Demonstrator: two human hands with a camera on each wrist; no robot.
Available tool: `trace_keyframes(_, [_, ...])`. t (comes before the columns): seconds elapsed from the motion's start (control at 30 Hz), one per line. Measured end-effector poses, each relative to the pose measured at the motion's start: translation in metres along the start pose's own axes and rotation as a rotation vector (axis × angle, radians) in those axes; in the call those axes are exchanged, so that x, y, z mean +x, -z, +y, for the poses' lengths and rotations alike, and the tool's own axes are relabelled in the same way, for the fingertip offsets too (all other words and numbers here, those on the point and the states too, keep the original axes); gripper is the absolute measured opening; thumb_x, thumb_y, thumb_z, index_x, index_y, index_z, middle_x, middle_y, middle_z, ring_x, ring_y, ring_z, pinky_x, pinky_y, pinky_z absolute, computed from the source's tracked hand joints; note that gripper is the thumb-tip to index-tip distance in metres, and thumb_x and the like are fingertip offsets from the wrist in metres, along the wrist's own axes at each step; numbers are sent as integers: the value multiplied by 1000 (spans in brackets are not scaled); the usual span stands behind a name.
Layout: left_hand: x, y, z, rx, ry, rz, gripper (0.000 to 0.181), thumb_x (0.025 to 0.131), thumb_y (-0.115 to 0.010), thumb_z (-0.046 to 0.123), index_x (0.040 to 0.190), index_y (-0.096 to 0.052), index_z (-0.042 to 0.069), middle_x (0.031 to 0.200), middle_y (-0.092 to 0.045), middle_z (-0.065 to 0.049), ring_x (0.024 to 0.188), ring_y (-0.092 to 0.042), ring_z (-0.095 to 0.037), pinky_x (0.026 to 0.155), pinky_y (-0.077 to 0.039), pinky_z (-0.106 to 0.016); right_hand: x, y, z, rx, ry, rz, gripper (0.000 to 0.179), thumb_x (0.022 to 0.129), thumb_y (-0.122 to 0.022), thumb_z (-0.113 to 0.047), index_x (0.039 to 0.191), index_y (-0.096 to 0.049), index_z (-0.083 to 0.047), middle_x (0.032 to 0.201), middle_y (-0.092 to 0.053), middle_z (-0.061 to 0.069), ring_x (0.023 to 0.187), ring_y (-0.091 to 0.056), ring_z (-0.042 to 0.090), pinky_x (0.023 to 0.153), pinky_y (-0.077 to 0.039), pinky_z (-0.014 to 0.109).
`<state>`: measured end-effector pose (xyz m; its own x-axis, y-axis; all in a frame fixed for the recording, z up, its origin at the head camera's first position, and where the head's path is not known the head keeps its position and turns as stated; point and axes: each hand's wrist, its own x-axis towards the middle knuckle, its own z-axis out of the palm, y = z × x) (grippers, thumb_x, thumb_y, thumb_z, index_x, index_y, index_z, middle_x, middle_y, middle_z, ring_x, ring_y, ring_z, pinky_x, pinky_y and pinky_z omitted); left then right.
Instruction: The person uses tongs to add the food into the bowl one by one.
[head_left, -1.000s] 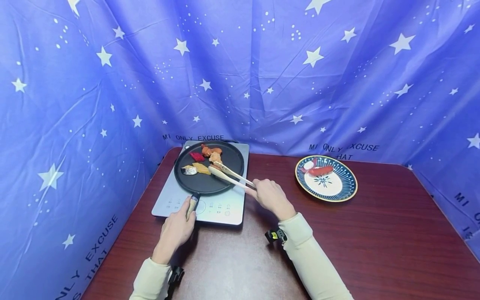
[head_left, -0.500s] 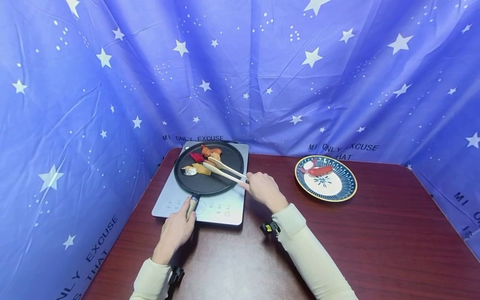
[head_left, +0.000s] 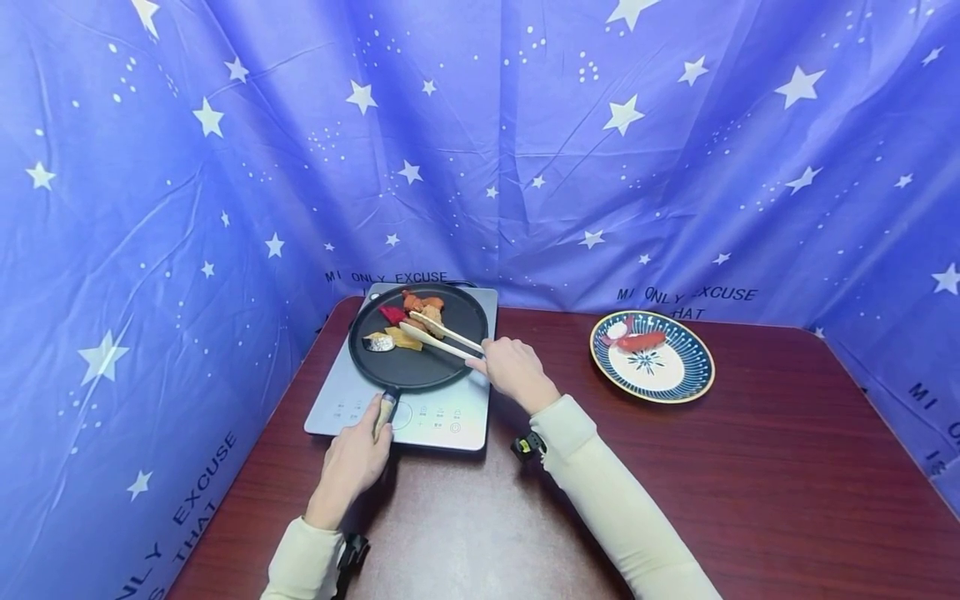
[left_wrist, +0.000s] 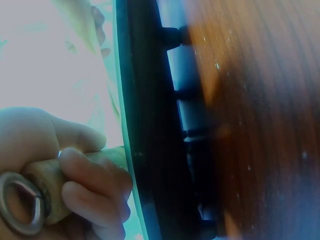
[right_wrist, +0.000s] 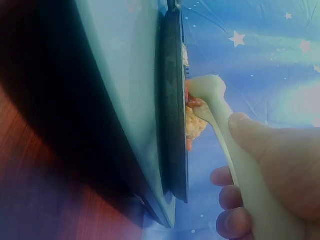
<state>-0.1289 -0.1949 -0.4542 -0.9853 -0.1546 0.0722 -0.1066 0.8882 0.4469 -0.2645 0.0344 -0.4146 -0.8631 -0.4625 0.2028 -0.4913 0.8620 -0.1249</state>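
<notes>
My left hand (head_left: 351, 457) grips the wooden handle (head_left: 385, 410) of a round black frying pan (head_left: 408, 372). In the left wrist view its fingers curl round that handle, which ends in a metal ring (left_wrist: 31, 227). My right hand (head_left: 517, 372) holds cream tongs (head_left: 444, 343), whose tips reach over the pan's middle. Pale-brown fried food (right_wrist: 195, 125) lies right by the tips. Around them lie reddish-brown pieces (head_left: 420, 301), a dark red piece (head_left: 391, 314), yellow pieces (head_left: 405, 337) and a silvery fish piece (head_left: 378, 342).
Beneath the pan is a silver induction cooktop (head_left: 337, 408) on a dark red wooden table (head_left: 772, 467). To the right stands a blue-patterned plate (head_left: 675, 385) bearing a red sausage (head_left: 642, 342) and a pink-white piece (head_left: 617, 332). A blue star curtain (head_left: 525, 208) encloses the table's back and sides.
My right hand and the tongs have moved left and slightly up, bringing the tips farther over the food. The left hand keeps its grip on the pan handle in the same place.
</notes>
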Motion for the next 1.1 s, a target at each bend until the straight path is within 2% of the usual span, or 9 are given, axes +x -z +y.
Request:
trace_keyframes(0.33, [0, 1, 0, -2, -1, -4, 54, 94, -48, 28, 144, -39, 12, 103, -63, -29, 79, -62, -44, 64, -46, -52, 9, 0, -5, 15, -15, -17, 40, 92, -56, -47, 80, -57, -9, 64, -54, 6, 56, -56, 26, 52, -45, 41])
trace_keyframes(0.7, [0, 0, 0, -2, 3, -9, 54, 94, -48, 28, 145, -39, 13, 104, -63, -29, 79, -63, -43, 64, -46, -52, 17, 0, -10, -21, -29, -58, 43, 92, -53, -49, 85, -57, -8, 64, -52, 7, 55, -56, 25, 47, -44, 39])
trace_keyframes(1.1, [1, 0, 0, -2, 4, -12, 54, 94, -48, 28, 145, -39, 14, 104, -63, -28, 79, -62, -43, 65, -46, -52, 20, 2, -11, -32, -48, -96, 46, 92, -51, -52, 91, -59, -7, 65, -53, 7, 56, -55, 25, 49, -44, 38])
